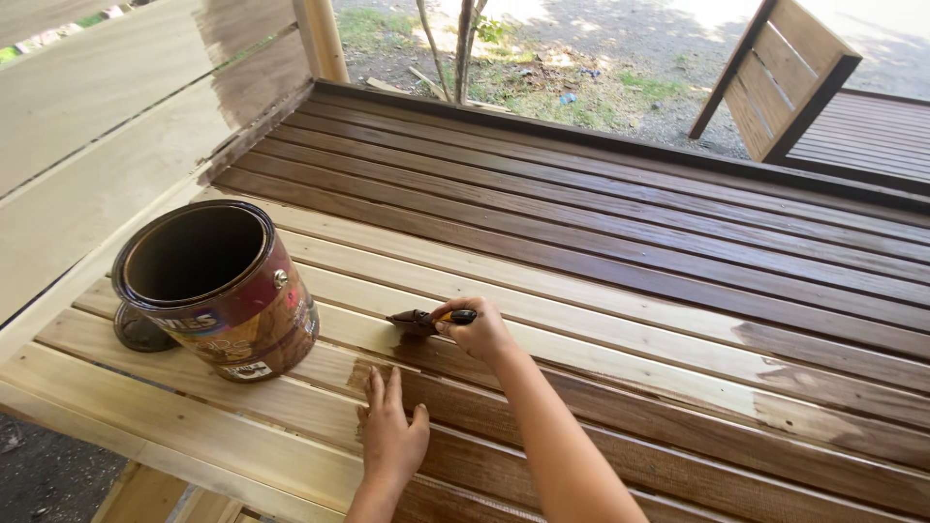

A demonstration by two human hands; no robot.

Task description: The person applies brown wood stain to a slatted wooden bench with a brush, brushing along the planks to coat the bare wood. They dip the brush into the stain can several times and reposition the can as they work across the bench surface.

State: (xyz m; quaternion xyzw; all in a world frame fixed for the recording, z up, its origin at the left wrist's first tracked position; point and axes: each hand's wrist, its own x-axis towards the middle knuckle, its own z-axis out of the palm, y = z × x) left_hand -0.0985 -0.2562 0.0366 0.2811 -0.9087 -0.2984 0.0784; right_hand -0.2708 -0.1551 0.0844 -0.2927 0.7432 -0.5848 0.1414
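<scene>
Now right hand (pixel 481 332) gripping brush (pixel 418 321), left hand (pixel 390 433) flat

Right hand (pixel 481 331) holds brush (pixel 418 321) on slatted bench (pixel 620 252); left hand (pixel 390 436) flat; open can (pixel 218 286) beside.

A: Fig. legend — what of the person's body shows in the head view?

B: Two forearms w/ hands, entering from the bottom edge. Left hand (pixel 390 436) and right hand (pixel 480 331), both bare.

A: Anything worn? Sleeves, gloves?

B: No sleeve reaches into frame; arms are uncovered from wrist to frame edge. No glove, ring, watch or band seen on either.

A: Shape notes?

B: Slender forearms, narrow wrists. Left hand seen from the back, short fingers; nails too small to tell. Right hand also seen from the back, knuckles rounded, fingertips hidden. Upper arms, torso, legs: out of frame.
</scene>
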